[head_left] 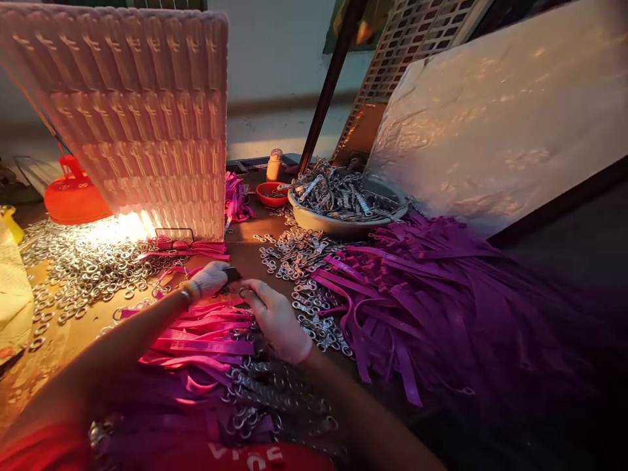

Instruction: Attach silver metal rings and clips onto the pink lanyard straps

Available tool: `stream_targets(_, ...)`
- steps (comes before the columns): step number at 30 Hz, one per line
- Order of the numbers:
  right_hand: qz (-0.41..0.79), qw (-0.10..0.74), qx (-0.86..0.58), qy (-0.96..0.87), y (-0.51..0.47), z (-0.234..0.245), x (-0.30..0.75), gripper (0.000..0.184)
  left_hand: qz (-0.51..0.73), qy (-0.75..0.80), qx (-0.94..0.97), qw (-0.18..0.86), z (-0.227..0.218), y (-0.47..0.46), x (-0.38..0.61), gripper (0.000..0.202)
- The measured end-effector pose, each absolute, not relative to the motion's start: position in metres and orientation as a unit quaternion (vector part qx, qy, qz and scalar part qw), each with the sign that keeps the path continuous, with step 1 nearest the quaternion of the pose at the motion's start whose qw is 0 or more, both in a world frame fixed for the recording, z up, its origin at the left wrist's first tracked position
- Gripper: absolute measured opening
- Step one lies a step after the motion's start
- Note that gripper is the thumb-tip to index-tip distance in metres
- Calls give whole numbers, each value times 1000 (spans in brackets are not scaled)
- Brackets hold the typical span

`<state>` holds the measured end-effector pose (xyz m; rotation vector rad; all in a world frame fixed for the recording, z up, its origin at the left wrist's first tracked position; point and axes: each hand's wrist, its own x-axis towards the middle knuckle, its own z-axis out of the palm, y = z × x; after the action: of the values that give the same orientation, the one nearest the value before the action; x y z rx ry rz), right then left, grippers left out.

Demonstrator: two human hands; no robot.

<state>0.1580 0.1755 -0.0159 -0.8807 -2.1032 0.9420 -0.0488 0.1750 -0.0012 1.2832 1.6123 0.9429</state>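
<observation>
My left hand [209, 280], in a pale glove, is closed at the middle of the table. A small dark piece [232, 275] shows at its fingertips; its kind is unclear. Just to the right, my right hand [280, 324], also gloved, pinches a small metal ring [244, 293] between thumb and forefinger. The fingertips of both hands nearly meet. Below them lies a pile of pink straps [206, 340] with metal hooks and chains [260, 386] at their right ends, close to my body.
Loose metal rings [93, 261] spread under a red lamp [78, 196] at left, beside an upright ribbed panel [161, 131]. A basin [324, 224] heaped with chains stands at back, near a red bowl [272, 196]. Purple straps [441, 314] and metal clasps [314, 301] cover the right.
</observation>
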Motion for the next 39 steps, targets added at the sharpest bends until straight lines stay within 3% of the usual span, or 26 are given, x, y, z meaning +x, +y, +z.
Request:
stream_targets(3,345,303,-296,-838,175,5,139,26,405,621,481,468,12,135,-60,32)
stream_targets(8,208,189,-295,-913,153,24,112,31,484,607,413,477,19,75,-59,35)
stream_targets(12,150,132,-274,-941,136,32,108,33,441,645,483,396,16,55,-52,24)
stream_targets(15,149,134,-313,-928,127,35,108,32,418,652,539,331,12,47,-48,13)
stream_targets(19,182,139,-312,-922,120,36,110,35,452,634,477,408,-1,37,-51,22)
stream_targets(23,166,72,-282,-942,116,37,115,54,493,607,436,446,-9,29,-54,23)
stream_targets(29,40,29,-224,-973,115,33,117,33,483,612,456,428,-10,28,-45,25)
stream_targets(35,-23,-2,-109,-994,133,37,116,28,333,654,573,364,43,29,-70,20)
stream_targets(39,-9,56,-203,-978,146,30,133,43,277,734,574,232,85,13,-155,14)
